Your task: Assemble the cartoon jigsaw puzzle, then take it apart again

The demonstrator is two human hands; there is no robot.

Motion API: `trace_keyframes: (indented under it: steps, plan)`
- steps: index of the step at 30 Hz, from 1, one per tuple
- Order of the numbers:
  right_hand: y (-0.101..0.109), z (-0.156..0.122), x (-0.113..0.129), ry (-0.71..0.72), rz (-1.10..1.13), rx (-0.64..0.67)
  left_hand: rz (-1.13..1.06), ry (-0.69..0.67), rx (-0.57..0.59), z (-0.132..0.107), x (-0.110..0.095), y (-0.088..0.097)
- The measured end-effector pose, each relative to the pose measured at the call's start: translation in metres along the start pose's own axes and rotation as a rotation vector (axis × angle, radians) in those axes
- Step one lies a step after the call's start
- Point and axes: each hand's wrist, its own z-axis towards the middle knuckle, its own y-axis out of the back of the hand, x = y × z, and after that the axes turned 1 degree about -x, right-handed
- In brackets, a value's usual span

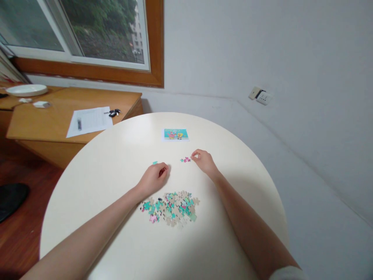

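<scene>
A heap of loose jigsaw pieces (pixel 170 207), teal, pink and cardboard-coloured, lies on the round cream table (pixel 116 163). My left hand (pixel 154 178) rests just beyond the heap, its fingers curled into a pinch around something I cannot make out. My right hand (pixel 204 160) is farther out, fingertips pinched at a small joined pink cluster of pieces (pixel 185 159). A single teal piece (pixel 155 162) lies apart, left of the cluster. A small cartoon reference picture (pixel 175 134) lies flat near the table's far edge.
A wooden desk (pixel 52 124) stands to the left under the window, carrying a sheet of paper (pixel 89 121), keys (pixel 113 112), a white plate (pixel 26 90) and a small white box (pixel 41 104). A wall socket (pixel 260 95) is on the right wall. A dark object (pixel 11 198) lies on the floor.
</scene>
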Motion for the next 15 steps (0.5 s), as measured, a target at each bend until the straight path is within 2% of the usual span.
trace_keyframes:
  steps: [10,15]
  plan:
    - [-0.008,0.000,-0.009,0.020,0.215,-0.188,0.035,-0.027,0.023,0.000,0.002,0.000]
    - [-0.007,-0.001,-0.008,0.002,0.215,-0.177,-0.013,-0.188,0.172,-0.007,-0.017,0.004]
